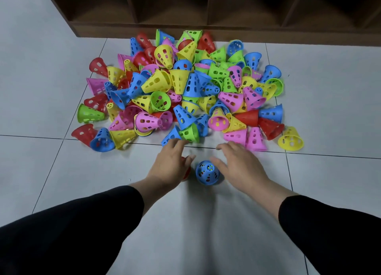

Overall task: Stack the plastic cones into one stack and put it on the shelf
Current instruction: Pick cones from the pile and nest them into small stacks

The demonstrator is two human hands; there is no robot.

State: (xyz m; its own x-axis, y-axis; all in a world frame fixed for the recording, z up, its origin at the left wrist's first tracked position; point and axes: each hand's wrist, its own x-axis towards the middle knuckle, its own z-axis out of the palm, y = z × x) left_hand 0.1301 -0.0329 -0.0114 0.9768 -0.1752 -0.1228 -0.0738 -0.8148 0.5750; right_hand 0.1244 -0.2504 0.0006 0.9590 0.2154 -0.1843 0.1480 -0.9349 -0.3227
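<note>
Both hands, left (172, 163) and right (237, 163), reach spread and empty past a short blue-topped stack (208, 172) toward the pile (185, 89) beyond it; nearly all cones look unstacked, and the shelf (206, 13) behind holds none.

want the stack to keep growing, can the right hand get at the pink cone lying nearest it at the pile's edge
Probably yes. The right hand hovers open over bare floor tile, its fingers just short of the pink cone. Nothing lies between them, and the blue-topped stack stands beside the hand, out of its way.
</note>
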